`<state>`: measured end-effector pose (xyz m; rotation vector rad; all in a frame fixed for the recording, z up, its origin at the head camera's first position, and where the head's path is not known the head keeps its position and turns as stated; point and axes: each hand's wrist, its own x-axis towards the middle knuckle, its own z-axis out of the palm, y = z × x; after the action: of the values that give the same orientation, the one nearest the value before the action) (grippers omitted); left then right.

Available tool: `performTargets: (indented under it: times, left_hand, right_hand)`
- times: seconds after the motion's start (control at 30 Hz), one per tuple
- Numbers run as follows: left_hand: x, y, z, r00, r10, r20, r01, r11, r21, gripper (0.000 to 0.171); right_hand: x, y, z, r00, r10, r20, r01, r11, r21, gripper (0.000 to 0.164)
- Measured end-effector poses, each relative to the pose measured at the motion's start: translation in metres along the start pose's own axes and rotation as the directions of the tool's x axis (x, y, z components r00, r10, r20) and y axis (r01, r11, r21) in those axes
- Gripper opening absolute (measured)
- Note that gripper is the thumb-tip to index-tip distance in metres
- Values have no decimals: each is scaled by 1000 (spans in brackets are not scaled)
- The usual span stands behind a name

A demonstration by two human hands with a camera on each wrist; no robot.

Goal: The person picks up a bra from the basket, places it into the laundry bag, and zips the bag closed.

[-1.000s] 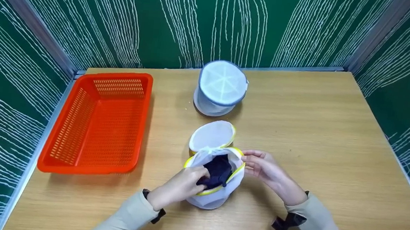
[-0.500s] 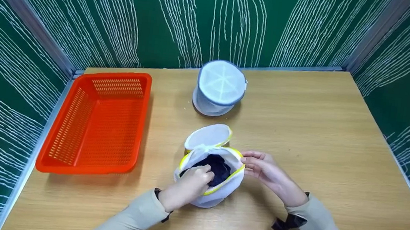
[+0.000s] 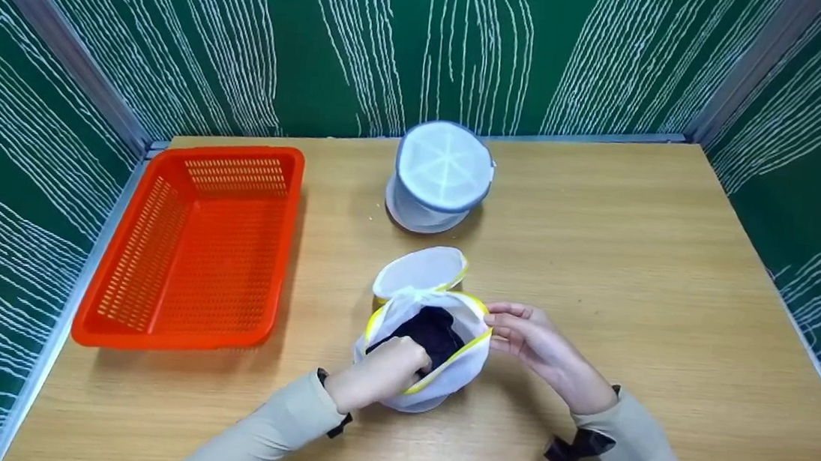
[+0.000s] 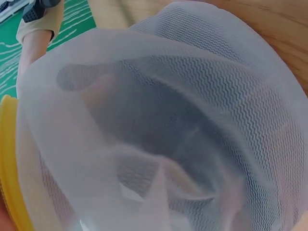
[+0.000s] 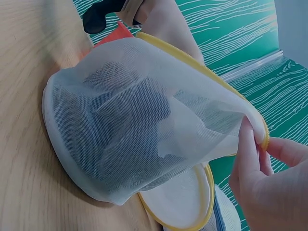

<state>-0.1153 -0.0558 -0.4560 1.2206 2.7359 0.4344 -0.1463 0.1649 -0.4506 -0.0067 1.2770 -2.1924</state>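
A white mesh laundry bag (image 3: 452, 385) with yellow zipper edging stands on the table, its round lid (image 3: 420, 271) folded back. My right hand (image 3: 532, 340) pinches the bag's rim at the right side, thumb and fingers on either side of the edge in the right wrist view. My left hand (image 3: 393, 368) reaches down into the bag, against a dark cloth item (image 3: 433, 332) inside. That cloth shows through the mesh in the right wrist view as a dark bundle (image 5: 125, 113). The left fingertips are hidden inside the bag, and the mesh blurs them.
A second mesh laundry bag (image 3: 440, 169) with blue-grey edging stands upright behind the first, lid closed. To the left sits an orange plastic basket (image 3: 222, 265). Green walls with white streaks (image 3: 488, 50) border the wooden table (image 3: 639, 283).
My left hand has moved right and deeper into the bag, over the dark cloth. The bag's mouth has shifted slightly and spread wider. My right hand keeps its grip on the rim.
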Motion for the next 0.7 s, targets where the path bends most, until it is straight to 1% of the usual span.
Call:
performTargets:
  times: [0.1,0.2,0.27,0.33,0.4,0.47,0.53,0.6,0.63,0.7]
  left_hand:
    - [-1,-1,-5,999,6,52,-3,997,-71,29]
    - [-2,-2,-13,995,33,90,-23,994,-108,20]
    - [-3,-3,-20,994,49,97,-36,991,-130,16]
    - [-5,-4,-27,995,51,84,-37,987,-159,16]
    - [-8,-5,-34,999,23,42,-14,980,-200,17]
    - [-11,-7,-40,999,-31,-19,25,968,-248,16]
    - [-15,-8,-46,991,-96,-96,63,953,-296,15]
    - [-20,-10,-51,970,-164,-177,98,938,-331,16]
    - [-22,-12,-52,956,-198,-217,114,932,-345,16]
    - [-25,-15,-54,918,-258,-299,140,921,-364,15]
  right_hand:
    - [1,0,0,1000,4,-2,-4,1000,6,22]
    - [2,0,-1,1000,5,-1,-5,1000,7,21]
    - [3,0,-1,1000,8,-4,-8,1000,6,22]
    - [3,0,-1,1000,11,-14,-11,1000,2,22]
    - [2,0,-1,1000,16,-26,-16,1000,2,23]
    - [2,-1,-1,999,20,-33,-20,1000,3,23]
    - [1,-2,-2,999,23,-36,-23,1000,5,22]
    - [1,-3,-2,999,26,-36,-25,1000,8,21]
    - [0,-4,-2,999,27,-36,-27,1000,9,20]
    - [0,-4,-2,999,28,-33,-27,1000,8,20]
